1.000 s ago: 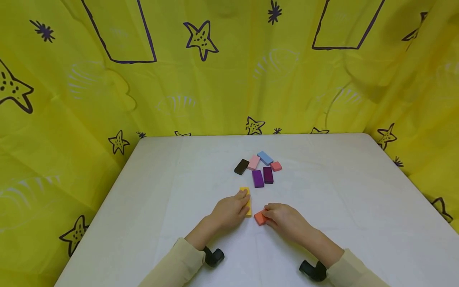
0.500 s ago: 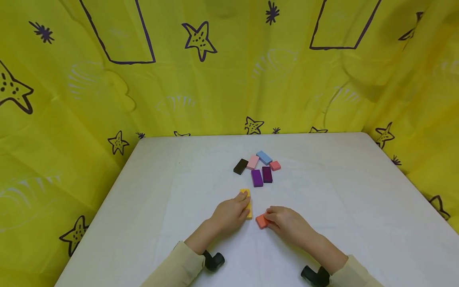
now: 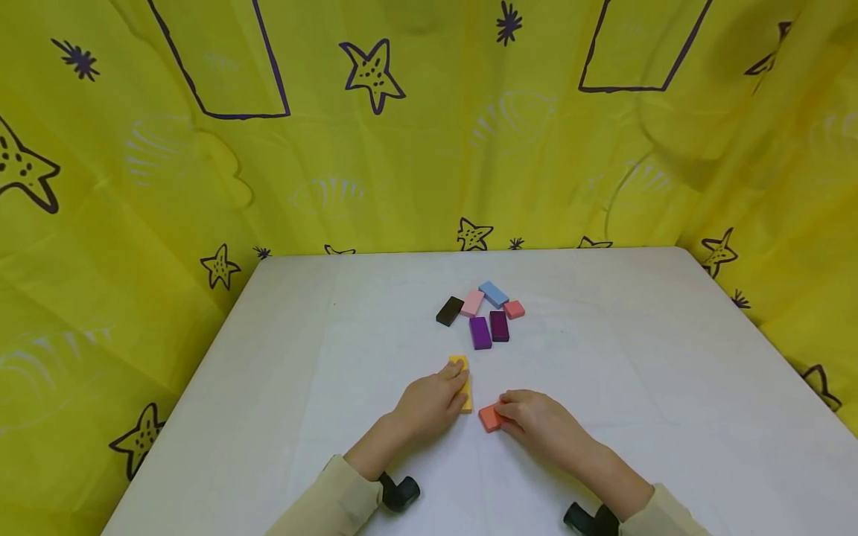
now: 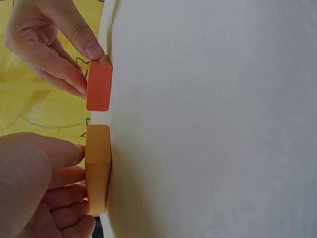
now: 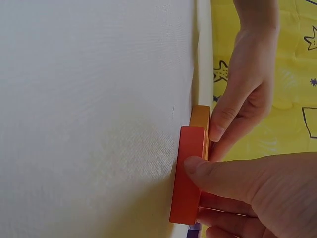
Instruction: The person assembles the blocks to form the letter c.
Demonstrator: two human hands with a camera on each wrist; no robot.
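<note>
A yellow rectangular block (image 3: 467, 402) lies lengthwise on the table, with my left hand (image 3: 429, 402) resting its fingertips on top. In the left wrist view the thumb and fingers touch the upper face of this yellow block (image 4: 98, 168). To its right, my right hand (image 3: 546, 424) pinches a shorter orange block (image 3: 490, 419) between thumb and fingers. The right wrist view has the thumb on the near side of the orange block (image 5: 187, 193), other fingers partly hidden behind it. A small gap separates the two blocks.
Farther back on the white table (image 3: 348, 313) lie a dark brown block (image 3: 450, 311), pink block (image 3: 472, 304), blue block (image 3: 494, 295), small coral block (image 3: 514, 309), purple block (image 3: 480, 333) and maroon block (image 3: 499, 326). A yellow curtain (image 3: 429, 164) borders the table.
Both hands have slid slightly nearer the body, the yellow block moving with the left hand and the orange block with the right. The blocks behind stay in place.
</note>
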